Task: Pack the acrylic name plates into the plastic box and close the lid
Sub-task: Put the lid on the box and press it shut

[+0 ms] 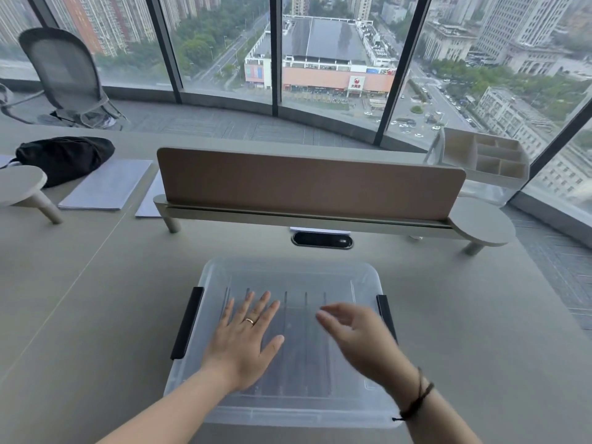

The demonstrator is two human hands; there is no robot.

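Observation:
A clear plastic box (pixel 288 274) stands on the grey desk in front of me with its translucent lid (pixel 362 283) on top. Through the lid I make out several upright name plates (pixel 304 347) as dark lines in a row. A black latch (pixel 187 322) sits on the box's left side and another black latch (pixel 386 315) on its right side. My left hand (pixel 246 341) lies flat on the lid's left half, fingers spread, a ring on one finger. My right hand (pixel 362 341) hovers just above the right half, fingers loosely curled, blurred, holding nothing.
A brown divider panel (pixel 307 184) on a raised shelf (pixel 320 219) crosses the desk behind the box. A cable port (pixel 322 240) lies under it. Papers (pixel 105 184) and a black bag (pixel 64 158) sit at the left, a white organiser tray (pixel 483 158) at the far right.

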